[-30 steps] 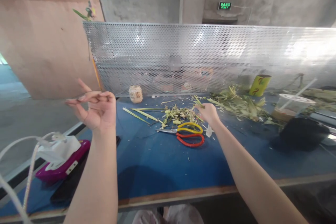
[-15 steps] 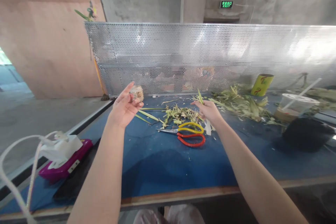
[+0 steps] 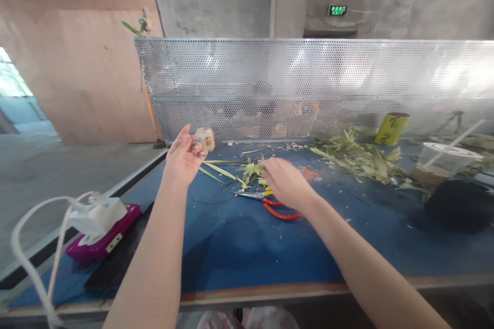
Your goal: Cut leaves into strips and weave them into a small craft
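Observation:
My left hand [image 3: 184, 159] is raised over the far left of the table, palm turned inward and fingers loosely curled but apart. Just behind its fingertips stands a pale, straw-coloured round object [image 3: 206, 140]. My right hand [image 3: 287, 183] reaches palm-down over green plant scraps [image 3: 250, 172], its fingers mostly hidden and smeared by motion. Whether they hold anything cannot be made out. Below that hand lies a pair of scissors [image 3: 278, 211] with red and yellow handles, the yellow one largely covered. Long green leaf strips [image 3: 219, 168] rest between the hands.
A perforated metal screen [image 3: 239, 72] borders the back. Corn husks [image 3: 358, 157], a yellow-green can-like tube [image 3: 391, 128], a lidded cup with straw [image 3: 442, 159] and a black object [image 3: 461, 205] occupy the right. A purple power strip [image 3: 104, 241] with white cables sits at left.
My right hand has moved left and down, from the right of the scraps to above them and the scissors. The green strip at its fingers no longer shows. The left hand is nearly unchanged.

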Action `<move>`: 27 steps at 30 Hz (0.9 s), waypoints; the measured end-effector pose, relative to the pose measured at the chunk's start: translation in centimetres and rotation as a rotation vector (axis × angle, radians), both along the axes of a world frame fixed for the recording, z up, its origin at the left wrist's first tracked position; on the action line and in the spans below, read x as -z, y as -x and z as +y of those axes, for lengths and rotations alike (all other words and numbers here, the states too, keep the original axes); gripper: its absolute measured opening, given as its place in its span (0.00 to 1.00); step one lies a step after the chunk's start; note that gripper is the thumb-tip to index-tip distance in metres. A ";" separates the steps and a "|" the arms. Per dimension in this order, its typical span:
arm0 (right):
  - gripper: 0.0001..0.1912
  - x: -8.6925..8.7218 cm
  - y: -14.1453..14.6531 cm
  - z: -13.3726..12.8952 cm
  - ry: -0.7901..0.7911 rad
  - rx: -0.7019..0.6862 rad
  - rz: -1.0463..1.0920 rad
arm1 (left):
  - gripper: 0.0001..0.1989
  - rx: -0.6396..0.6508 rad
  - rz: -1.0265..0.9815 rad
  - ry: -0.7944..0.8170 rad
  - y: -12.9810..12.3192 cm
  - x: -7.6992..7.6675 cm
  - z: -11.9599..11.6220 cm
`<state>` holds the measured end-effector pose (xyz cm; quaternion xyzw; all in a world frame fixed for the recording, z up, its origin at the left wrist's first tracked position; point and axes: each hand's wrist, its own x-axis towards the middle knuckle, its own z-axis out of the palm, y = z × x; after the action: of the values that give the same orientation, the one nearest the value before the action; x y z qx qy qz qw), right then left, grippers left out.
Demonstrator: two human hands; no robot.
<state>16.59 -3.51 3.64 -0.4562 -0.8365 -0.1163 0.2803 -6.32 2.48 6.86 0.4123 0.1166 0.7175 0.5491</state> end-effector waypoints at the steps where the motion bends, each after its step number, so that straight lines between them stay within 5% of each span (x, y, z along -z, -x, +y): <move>1: 0.14 0.4 0.9 -0.1 0.080 -0.047 -0.112 | 0.11 -0.007 -0.002 0.012 0.0 0.0 0.1; 6: 0.13 2.3 3.2 -0.8 0.275 -0.211 -0.319 | 0.14 -0.011 -0.008 0.041 0.1 0.2 0.3; 13: 0.18 0.3 0.8 -0.4 0.693 -0.102 0.390 | 0.14 0.014 -0.049 0.055 0.1 0.2 0.3; 16: 0.18 -1.9 -2.5 0.2 0.555 0.124 0.500 | 0.15 0.035 -0.059 0.052 0.1 0.4 0.4; 22: 0.16 -6.0 -7.1 -3.3 0.091 0.447 0.005 | 0.15 0.044 -0.069 0.051 0.0 0.4 0.2; 24: 0.17 -5.5 -6.1 -4.9 0.133 0.485 -0.110 | 0.15 0.041 -0.074 0.053 0.0 0.3 0.2; 27: 0.18 -2.4 -3.2 -6.0 0.333 0.326 -0.204 | 0.15 0.037 -0.080 0.053 0.1 0.4 0.2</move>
<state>19.81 -9.53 6.00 -0.6107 -0.7836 -0.0660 0.0931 -6.44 2.68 6.47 0.3709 0.1060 0.7199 0.5770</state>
